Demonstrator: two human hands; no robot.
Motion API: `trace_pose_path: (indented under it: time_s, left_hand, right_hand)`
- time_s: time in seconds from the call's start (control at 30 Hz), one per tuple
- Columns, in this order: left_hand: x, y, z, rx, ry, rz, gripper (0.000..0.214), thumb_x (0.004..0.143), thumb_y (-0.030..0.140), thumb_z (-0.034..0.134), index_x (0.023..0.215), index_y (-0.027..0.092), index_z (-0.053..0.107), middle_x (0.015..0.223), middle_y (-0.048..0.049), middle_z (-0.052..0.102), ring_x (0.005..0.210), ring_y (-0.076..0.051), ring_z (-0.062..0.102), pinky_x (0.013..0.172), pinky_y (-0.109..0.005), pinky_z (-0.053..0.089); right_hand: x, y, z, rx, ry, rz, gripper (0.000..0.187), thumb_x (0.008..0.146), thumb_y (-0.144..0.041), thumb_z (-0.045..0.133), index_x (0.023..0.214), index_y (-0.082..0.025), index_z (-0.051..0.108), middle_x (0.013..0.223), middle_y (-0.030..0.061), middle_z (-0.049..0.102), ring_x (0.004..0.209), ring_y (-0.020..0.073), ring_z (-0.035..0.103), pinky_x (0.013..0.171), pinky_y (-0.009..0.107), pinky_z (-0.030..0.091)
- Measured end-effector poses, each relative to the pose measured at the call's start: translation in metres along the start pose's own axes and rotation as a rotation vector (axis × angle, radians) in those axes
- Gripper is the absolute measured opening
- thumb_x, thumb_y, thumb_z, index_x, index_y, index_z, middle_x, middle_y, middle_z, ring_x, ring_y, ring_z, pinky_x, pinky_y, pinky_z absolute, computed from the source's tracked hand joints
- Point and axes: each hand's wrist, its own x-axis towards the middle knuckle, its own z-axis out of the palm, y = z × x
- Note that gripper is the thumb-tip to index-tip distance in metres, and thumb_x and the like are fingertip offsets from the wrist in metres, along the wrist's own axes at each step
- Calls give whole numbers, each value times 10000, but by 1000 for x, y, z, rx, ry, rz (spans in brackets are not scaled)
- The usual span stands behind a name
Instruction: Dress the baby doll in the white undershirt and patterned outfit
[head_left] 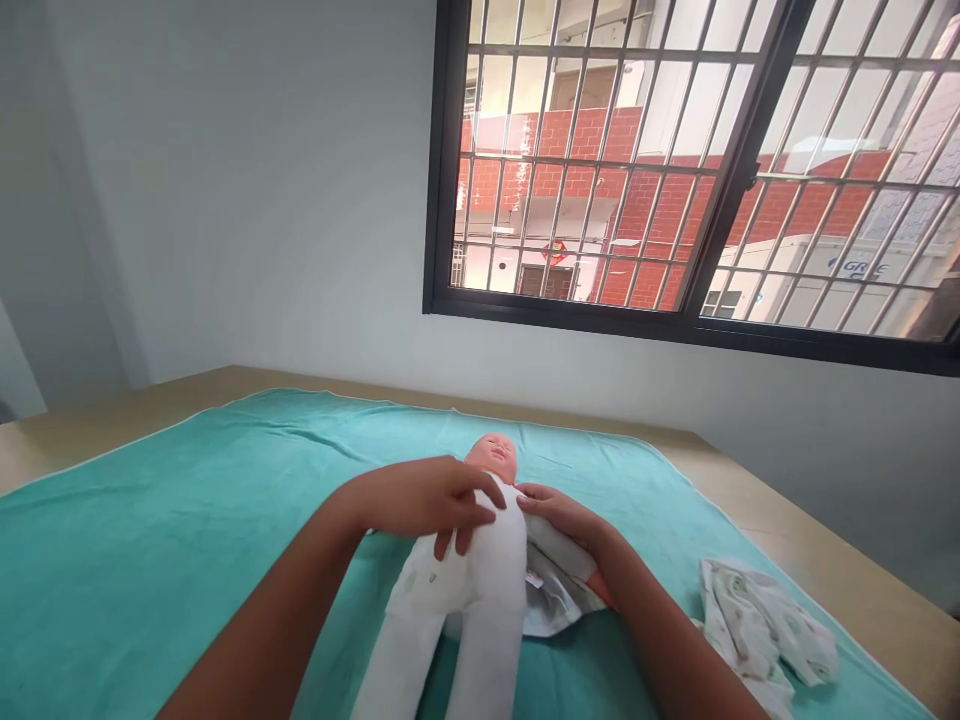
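A baby doll (491,455) lies on its back on a teal blanket (225,520), its head away from me. White clothing (495,560) covers its chest and legs. My left hand (427,500) rests over the doll's chest with bent fingers apart, touching the cloth. On the other side, my right hand (559,512) has its thumb and fingers closed at the doll's shoulder on the edge of a white garment. A white sleeve and the doll's arm run under my right forearm. Part of a loose pale garment (559,600) spreads out beside the doll's body.
A crumpled white patterned baby garment (757,625) lies on the blanket at the right. Wooden tabletop (810,560) shows around the blanket's edges. A grey-white wall (262,180) and a barred window (600,170) stand behind the table.
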Motion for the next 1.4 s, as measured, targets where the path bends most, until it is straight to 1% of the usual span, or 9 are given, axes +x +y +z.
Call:
trace_pose_path:
  time_s: [0.2, 0.37, 0.5, 0.77, 0.97, 1.1, 1.2, 1.3, 1.4]
  left_hand:
    - [8, -9, -12, -190, 442, 138, 309, 878, 399, 462, 1017, 206, 659, 814, -19, 675, 640, -150, 624, 647, -270, 492]
    - [31, -42, -2, 368, 551, -129, 242, 859, 400, 496, 865, 221, 658, 804, -49, 684, 762, -222, 642, 671, -299, 455]
    - [55, -69, 13, 775, 508, -321, 330, 845, 482, 521, 730, 193, 631, 717, -94, 669, 687, -275, 637, 638, -345, 423]
    - [79, -79, 21, 721, 629, -290, 219, 884, 209, 406, 970, 208, 607, 826, -76, 692, 713, -251, 639, 604, -319, 404]
    - [77, -56, 32, 378, 542, 23, 201, 929, 296, 407, 977, 258, 598, 970, 22, 693, 824, -151, 636, 661, -247, 458]
    - [81, -49, 49, 389, 544, 144, 223, 928, 344, 446, 1036, 246, 615, 1052, -11, 683, 934, -187, 625, 735, -288, 473]
    - [89, -51, 59, 655, 476, 137, 227, 907, 290, 473, 1078, 241, 615, 1047, -39, 685, 972, -223, 618, 811, -338, 462]
    - [102, -51, 62, 834, 410, 84, 159, 849, 228, 521, 939, 217, 651, 945, -60, 693, 950, -265, 622, 810, -381, 452]
    - [116, -45, 60, 880, 378, 60, 104, 784, 204, 586, 862, 208, 655, 853, -60, 683, 913, -264, 625, 777, -364, 453]
  right_hand:
    - [1, 0, 0, -21, 21, 21, 460, 822, -521, 635, 1151, -198, 622, 1124, 79, 676, 963, 246, 643, 863, 401, 495]
    - [2, 2, -2, -35, 47, 23, 494, 805, -540, 644, 1162, -200, 615, 1134, 76, 676, 995, 252, 636, 881, 412, 494]
    - [4, 4, -4, -40, 42, 20, 473, 807, -530, 646, 1154, -209, 622, 1147, 70, 674, 1003, 250, 634, 896, 419, 488]
    - [3, 5, -6, -30, 43, 11, 448, 797, -515, 665, 1123, -209, 646, 1115, 69, 676, 977, 241, 628, 853, 379, 485]
    - [4, 1, -6, -85, 46, 19, 497, 796, -572, 632, 1124, -200, 636, 1082, 67, 678, 973, 239, 618, 844, 360, 475]
    - [2, -14, -11, -422, 49, 18, 462, 848, -602, 518, 1089, -233, 656, 1029, 37, 686, 970, 229, 603, 814, 332, 455]
    - [-2, -24, -20, -641, 34, 69, 427, 707, -562, 689, 988, -241, 694, 933, 19, 697, 874, 229, 608, 744, 316, 435]
    - [-5, -27, -25, -760, -56, 53, 632, 452, -386, 871, 1043, -261, 685, 973, 5, 702, 885, 250, 612, 726, 308, 428]
    - [0, -25, -24, -872, -28, -4, 729, 408, -275, 863, 1107, -260, 657, 1028, -4, 692, 903, 250, 609, 734, 305, 436]
